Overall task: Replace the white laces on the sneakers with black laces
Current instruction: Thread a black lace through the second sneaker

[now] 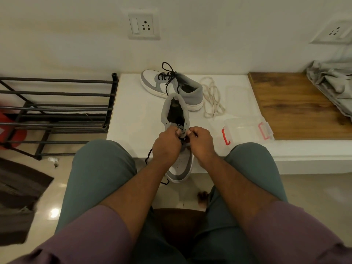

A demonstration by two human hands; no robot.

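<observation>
Hands are both busy at the throat of the near sneaker, which sits toe toward the person and hangs partly off the front edge of the white counter. Left hand has its fingers pinched on the left side of the eyelet area, right hand pinched on the right, and a bit of black lace pokes out from the right fingertips. More of that black lace trails down on the left side, off the counter edge, with another end showing under the toe.

Second sneaker sits further back on the counter, lying at an angle, already threaded with black laces that stick up loose. Just to its right, the white laces lie in a loose pile. Near the right knee there's a clear plastic box with red clips. Metal shoe rack stands off to the left of the counter.
</observation>
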